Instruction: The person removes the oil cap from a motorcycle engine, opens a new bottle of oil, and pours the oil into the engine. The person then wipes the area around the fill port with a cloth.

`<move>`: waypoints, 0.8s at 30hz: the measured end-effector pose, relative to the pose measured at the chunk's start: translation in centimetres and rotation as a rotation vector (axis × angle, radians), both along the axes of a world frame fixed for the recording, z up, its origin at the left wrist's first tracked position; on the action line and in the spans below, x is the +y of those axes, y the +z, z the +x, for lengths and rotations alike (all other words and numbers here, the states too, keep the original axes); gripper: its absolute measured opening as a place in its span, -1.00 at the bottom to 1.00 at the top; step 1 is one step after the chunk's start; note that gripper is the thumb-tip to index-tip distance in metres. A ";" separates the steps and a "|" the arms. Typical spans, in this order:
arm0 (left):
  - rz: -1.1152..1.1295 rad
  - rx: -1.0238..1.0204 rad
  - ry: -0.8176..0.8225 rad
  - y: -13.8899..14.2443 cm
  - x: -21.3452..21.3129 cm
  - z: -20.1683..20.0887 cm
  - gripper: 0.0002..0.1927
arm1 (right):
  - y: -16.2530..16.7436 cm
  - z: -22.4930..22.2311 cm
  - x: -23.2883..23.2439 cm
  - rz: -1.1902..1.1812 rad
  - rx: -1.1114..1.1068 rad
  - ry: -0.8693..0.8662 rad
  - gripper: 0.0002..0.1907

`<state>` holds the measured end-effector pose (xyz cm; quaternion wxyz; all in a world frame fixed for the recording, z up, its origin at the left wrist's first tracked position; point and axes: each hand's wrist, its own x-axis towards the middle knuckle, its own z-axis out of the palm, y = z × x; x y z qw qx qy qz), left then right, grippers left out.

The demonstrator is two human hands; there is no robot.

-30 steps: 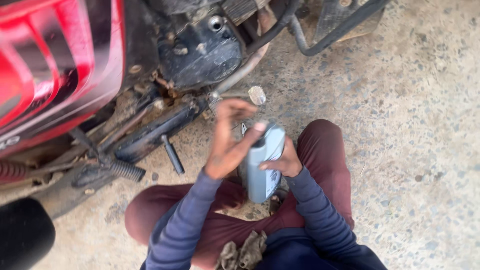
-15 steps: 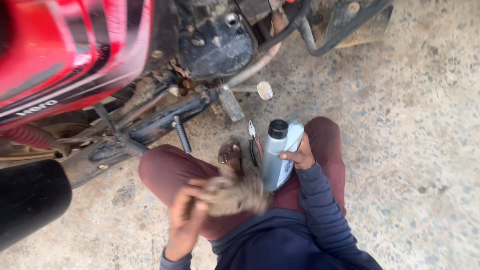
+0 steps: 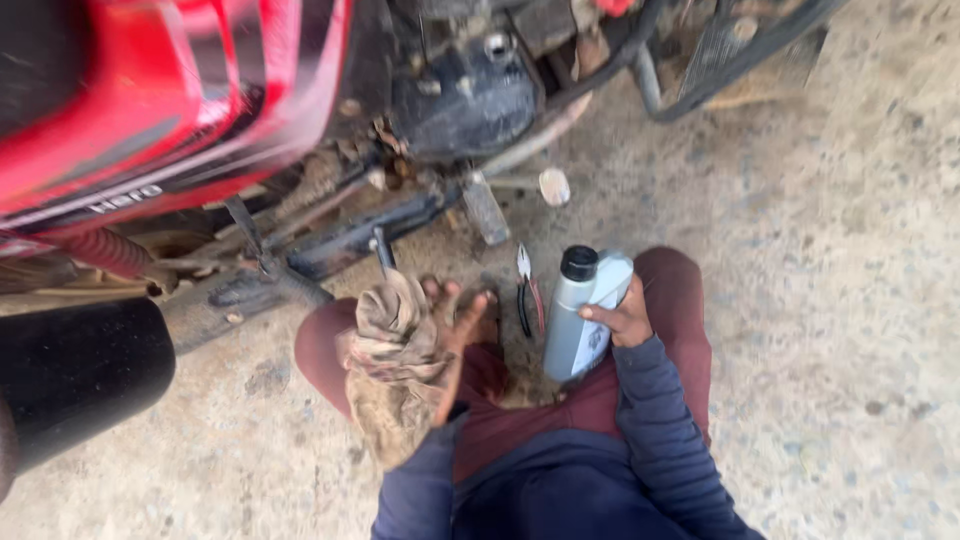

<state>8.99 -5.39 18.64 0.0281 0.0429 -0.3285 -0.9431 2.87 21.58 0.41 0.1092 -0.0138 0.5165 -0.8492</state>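
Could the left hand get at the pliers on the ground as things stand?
Probably yes, but not freely: the left hand holds a rag, though the pliers lie uncovered just beside its fingers.

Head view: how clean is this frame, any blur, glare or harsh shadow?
Head view: flat, even daylight with no hard shadows; soft sheen on the red motorcycle bodywork; the left hand and its rag are motion-smeared; the grey bottle in the right hand reads fairly sharp; frame edges look soft.

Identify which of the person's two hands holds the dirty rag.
The left hand holds the rag; the right hand grips the grey bottle.
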 end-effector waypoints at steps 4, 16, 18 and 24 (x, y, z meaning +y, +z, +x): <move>-0.034 0.032 -0.047 0.1 -2.1 -0.7 -0.51 | 0.6 0.0 -0.5 0.067 0.063 0.047 -0.26; 0.037 0.006 0.160 -2.0 1.8 2.5 -0.49 | 1.7 -0.1 0.2 0.080 0.051 0.007 -0.28; 0.032 0.045 0.155 -1.6 0.4 1.4 -0.49 | 2.5 -0.2 0.5 0.041 0.075 0.003 -0.25; -0.138 0.135 -0.135 -0.4 2.4 1.1 -0.48 | 5.7 1.1 0.0 -0.031 0.357 0.366 -0.18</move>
